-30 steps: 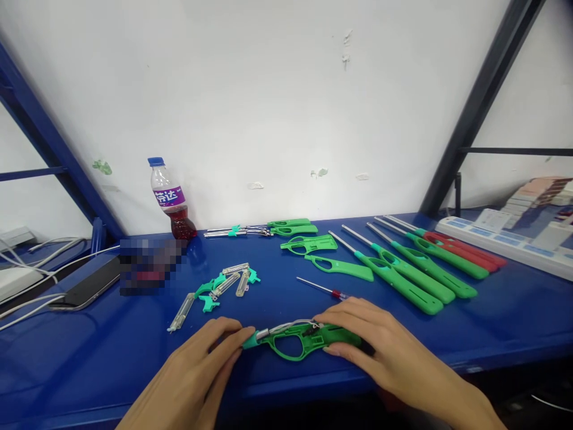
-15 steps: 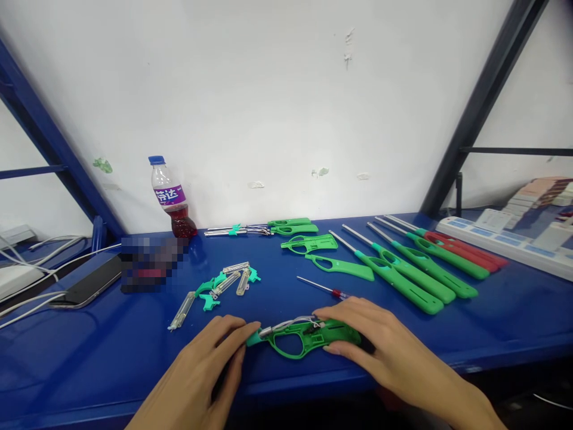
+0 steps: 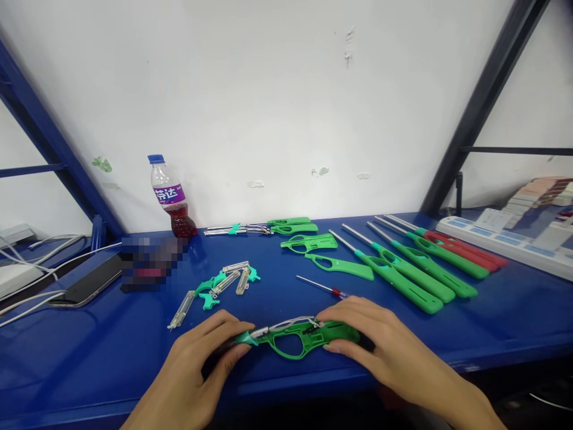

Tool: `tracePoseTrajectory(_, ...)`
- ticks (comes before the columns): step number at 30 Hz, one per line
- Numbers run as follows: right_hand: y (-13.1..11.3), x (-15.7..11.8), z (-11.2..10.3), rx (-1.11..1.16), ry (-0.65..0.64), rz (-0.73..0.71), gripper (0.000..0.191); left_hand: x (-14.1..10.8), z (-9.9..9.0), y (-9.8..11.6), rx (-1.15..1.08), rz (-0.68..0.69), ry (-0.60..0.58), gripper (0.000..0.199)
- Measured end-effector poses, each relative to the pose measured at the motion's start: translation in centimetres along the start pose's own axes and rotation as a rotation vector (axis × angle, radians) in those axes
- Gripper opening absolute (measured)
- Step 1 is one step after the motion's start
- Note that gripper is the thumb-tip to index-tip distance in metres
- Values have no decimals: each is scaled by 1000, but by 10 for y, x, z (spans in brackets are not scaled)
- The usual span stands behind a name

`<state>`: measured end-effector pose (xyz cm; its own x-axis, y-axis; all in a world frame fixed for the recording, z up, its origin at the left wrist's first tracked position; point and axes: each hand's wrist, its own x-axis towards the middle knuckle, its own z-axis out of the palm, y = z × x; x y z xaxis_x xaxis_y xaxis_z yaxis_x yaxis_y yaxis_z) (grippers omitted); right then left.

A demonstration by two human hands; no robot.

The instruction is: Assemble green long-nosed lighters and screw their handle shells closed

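Observation:
Close to the front of the blue table lies an opened green gas lighter shell (image 3: 319,339), its inside facing up. White wires (image 3: 293,322) and a short stretch of metal tube (image 3: 261,332) run along its upper side. My left hand (image 3: 203,358) pinches the front end around the teal collar (image 3: 247,338), thumb below and fingers above. My right hand (image 3: 376,334) grips the handle end, fingertips at the wires and thumb on the lower edge. A screwdriver (image 3: 322,285) with a red-and-clear handle rests just beyond the right hand, which partly covers it.
Clear fuel tanks (image 3: 183,309) and teal triggers (image 3: 209,301) lie left of centre. Green shell halves (image 3: 342,267) and metal tubes (image 3: 224,232) sit behind. Several whole lighters (image 3: 403,280) line the right, near a power strip (image 3: 514,245). A drink bottle (image 3: 172,200) stands back left.
My left hand has shifted slightly left and opened its grip into a thumb-and-finger pinch at the teal collar, showing more of it. My right hand has barely moved.

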<state>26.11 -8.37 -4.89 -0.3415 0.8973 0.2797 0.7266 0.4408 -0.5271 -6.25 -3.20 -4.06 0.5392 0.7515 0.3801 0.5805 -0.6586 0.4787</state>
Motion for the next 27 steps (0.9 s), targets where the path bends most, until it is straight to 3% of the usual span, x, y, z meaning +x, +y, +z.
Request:
tracePoseTrajectory(9,1,1,0,-8,29,-66,29,-6,-5,-10,21,-55,80,27)
tracePoseTrajectory(16,1,1,1,-5,47,-67,26,-2,-8,-2,-6,-7,-63,28)
tracePoseTrajectory(27,4,0,1,-14,38,-90,26,-1,-10,3,-58,-58,-54,26)
